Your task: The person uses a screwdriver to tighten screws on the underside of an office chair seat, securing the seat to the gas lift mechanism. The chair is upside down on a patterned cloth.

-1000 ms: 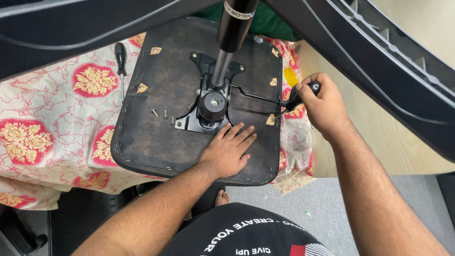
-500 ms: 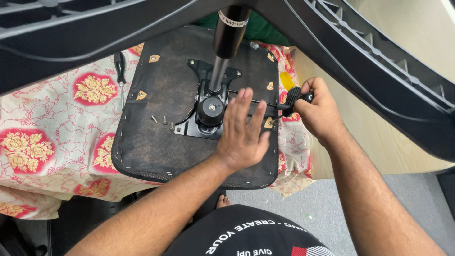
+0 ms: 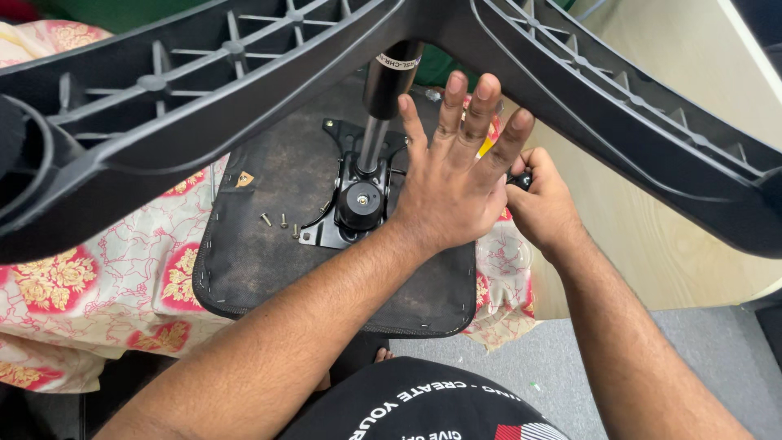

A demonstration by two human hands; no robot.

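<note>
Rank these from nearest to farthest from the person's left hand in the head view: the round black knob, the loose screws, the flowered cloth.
1. Round black knob, just left of the left hand.
2. Loose screws, farther left on the seat underside.
3. Flowered cloth, far left.

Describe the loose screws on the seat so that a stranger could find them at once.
Start at the upturned black seat underside lying on the floral cloth. Left of its black metal mechanism lie three small screws. Unlike the mounted parts, they lie loose in a short row.

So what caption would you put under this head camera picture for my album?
Left hand spread above the upturned black chair seat, right hand gripping a black tool handle.
</note>
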